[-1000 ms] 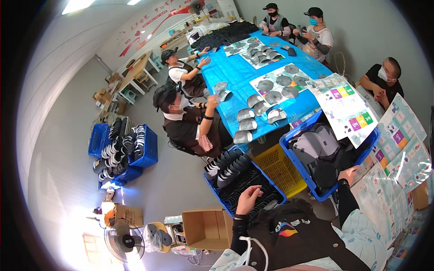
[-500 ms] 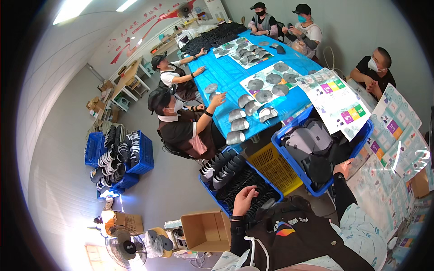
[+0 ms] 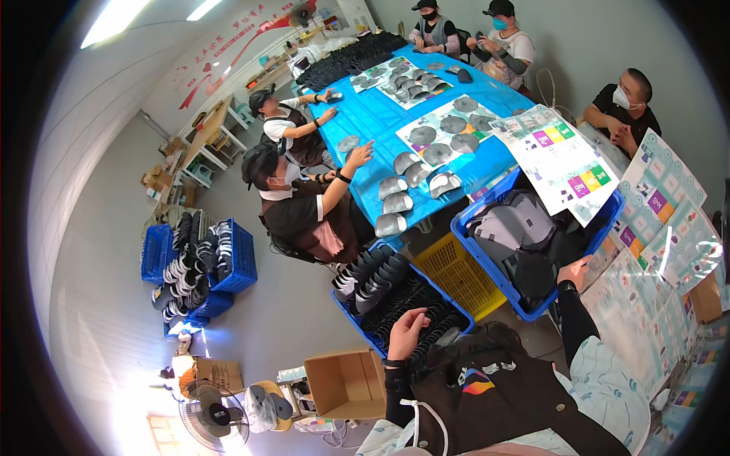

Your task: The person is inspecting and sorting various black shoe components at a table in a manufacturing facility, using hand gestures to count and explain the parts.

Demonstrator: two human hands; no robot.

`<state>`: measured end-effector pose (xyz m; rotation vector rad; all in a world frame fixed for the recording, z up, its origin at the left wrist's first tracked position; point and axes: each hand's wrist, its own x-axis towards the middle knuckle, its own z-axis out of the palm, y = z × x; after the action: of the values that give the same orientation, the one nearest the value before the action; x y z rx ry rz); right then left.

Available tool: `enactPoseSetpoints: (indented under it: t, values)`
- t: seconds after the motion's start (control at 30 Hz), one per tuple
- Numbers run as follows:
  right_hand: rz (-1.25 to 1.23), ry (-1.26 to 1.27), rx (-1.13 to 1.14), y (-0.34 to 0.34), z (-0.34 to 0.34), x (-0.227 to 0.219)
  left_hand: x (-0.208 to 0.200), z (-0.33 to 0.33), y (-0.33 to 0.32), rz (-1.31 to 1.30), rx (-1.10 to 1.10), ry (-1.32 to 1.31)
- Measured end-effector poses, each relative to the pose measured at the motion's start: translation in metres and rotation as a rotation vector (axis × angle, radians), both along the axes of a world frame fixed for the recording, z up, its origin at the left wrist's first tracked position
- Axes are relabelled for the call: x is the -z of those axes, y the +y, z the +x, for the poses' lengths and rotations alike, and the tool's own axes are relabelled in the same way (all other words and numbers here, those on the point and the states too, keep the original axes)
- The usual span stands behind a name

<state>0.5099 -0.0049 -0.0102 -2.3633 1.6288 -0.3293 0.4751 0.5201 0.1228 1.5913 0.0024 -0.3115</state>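
My left hand hovers over the near end of a blue crate packed with nested dark curved pieces. Its fingers are curled in and no object shows in them. At the near right rim of a second blue crate, my right hand has its fingers stretched out beside the printed sheets. Whether it touches the rim I cannot tell. That crate holds large grey and black molded pieces. Several grey curved pieces lie along the near edge of the blue-covered table.
Printed sheets overlap the right crate. A yellow crate stands between the blue ones. Co-workers sit at the table's left, far end and right. An open cardboard box and a fan are at lower left.
The view has shifted slightly. My hands hold nearly the same pose. The farther co-worker on the left now has a hand on a grey piece; the nearer one's hand has shifted a little.
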Motion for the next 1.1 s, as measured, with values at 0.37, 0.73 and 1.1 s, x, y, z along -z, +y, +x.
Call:
enactPoseSetpoints:
  t: [0.37,0.73,1.1]
  values:
    - [0.063,-0.106,-0.058,-0.004,0.003,0.009,-0.002,-0.002,0.002,0.021,0.006,0.003]
    - [0.111,-0.083,-0.018,0.001,0.001,-0.005,0.001,0.001,-0.002,-0.004,0.016,-0.002]
    - [0.060,-0.105,-0.014,0.007,0.007,-0.001,0.004,0.004,0.002,0.024,0.016,0.006]
